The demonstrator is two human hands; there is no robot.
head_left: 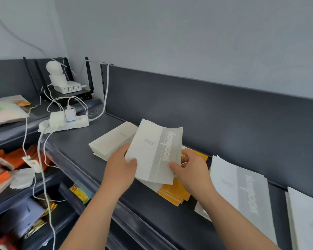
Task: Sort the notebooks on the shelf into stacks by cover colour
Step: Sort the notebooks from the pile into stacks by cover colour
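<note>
Notebook [152,150], thin, bowed, grey-banded paper cover, in thumb-and-finger pinch of left hand [118,170] and right hand [193,171]

A small shop, seemingly a stationer's: tiered dark grey metal display shelving [70,141] with a slotted steel upright [103,78] lines a pale wall. It is stocked with stacks of identical white paper notebooks [242,192] (yellow-covered ones [172,193] too). Tagged orange packaged goods [9,157] sit below.

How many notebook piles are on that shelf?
4: cream pile at left, yellow pile in the middle, grey-striped pile at right, white pile at far right edge. More may be hidden.
</note>
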